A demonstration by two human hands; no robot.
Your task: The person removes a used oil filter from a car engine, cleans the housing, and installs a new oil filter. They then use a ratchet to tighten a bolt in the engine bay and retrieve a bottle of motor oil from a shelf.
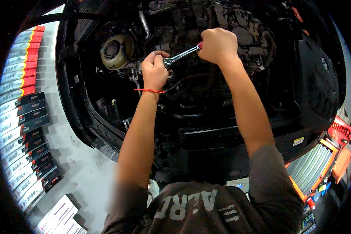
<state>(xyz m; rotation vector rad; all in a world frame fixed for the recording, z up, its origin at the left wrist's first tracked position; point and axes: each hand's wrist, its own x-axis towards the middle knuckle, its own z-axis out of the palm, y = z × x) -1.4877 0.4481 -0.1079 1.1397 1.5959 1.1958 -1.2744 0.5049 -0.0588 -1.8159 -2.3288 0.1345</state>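
A ratchet wrench (183, 54) with a chrome shank and a red grip slants between my two hands, over the dark engine parts of a car. My right hand (219, 46) is closed in a fist round the grip; only a bit of red shows beside it. At the lower end, my left hand (155, 72) has its fingers curled about the wrench's head, wearing a ring and a red cord at the wrist. What the head sits on is hidden by my left fingers and shadow. To the left is a yellowish round tank (124, 46) with a dark round top.
Black car panels (222, 148) surround the engine space. A metal pipe (144, 24) stands near the far edge. On the left are rows of boxes (25, 113) in red, black and white. At lower right is an orange tool cart (312, 167) with grey slats.
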